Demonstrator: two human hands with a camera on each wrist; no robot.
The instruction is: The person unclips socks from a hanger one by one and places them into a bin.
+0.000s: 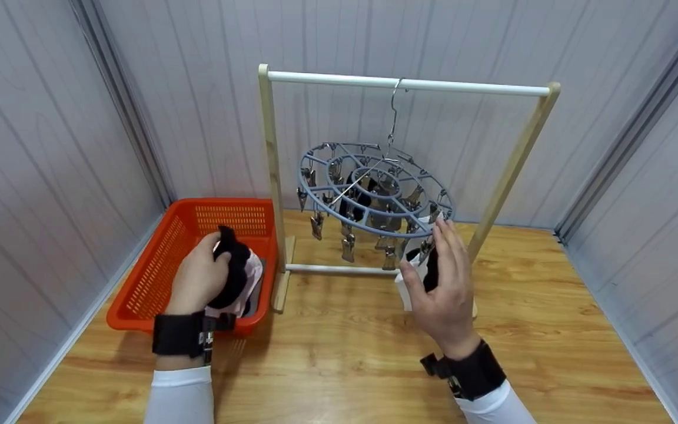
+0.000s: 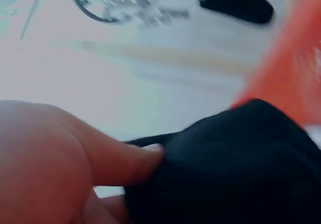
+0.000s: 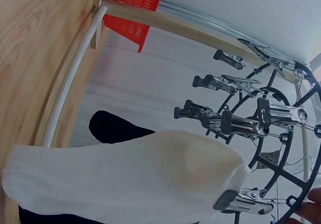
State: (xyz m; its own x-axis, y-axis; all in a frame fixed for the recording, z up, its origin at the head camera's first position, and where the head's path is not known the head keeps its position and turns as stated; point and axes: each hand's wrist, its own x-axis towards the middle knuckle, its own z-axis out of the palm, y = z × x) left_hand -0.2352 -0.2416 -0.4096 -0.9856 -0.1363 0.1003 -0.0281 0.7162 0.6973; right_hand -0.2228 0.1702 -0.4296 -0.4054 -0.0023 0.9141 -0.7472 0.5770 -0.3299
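Observation:
My left hand (image 1: 199,278) pinches a black sock (image 1: 234,275) between thumb and fingers, over the orange-red basket (image 1: 145,259). In the left wrist view the thumb presses on the dark cloth (image 2: 225,169). My right hand (image 1: 448,294) has its fingers straight, with the fingertips at the near right rim of the round grey clip hanger (image 1: 315,189). Below that rim a white sock (image 3: 125,176) hangs from a metal clip (image 3: 243,202), with dark socks (image 3: 118,127) behind it. Another black sock hangs farther inside the ring.
A wooden stand with a white top bar (image 1: 327,78) carries the hanger by its metal hook (image 1: 394,106). Several metal clips (image 1: 348,247) dangle from the ring. Pale pink and grey cloth (image 1: 251,274) lies in the basket. Panelled walls (image 1: 209,118) enclose the wooden floor (image 1: 339,365).

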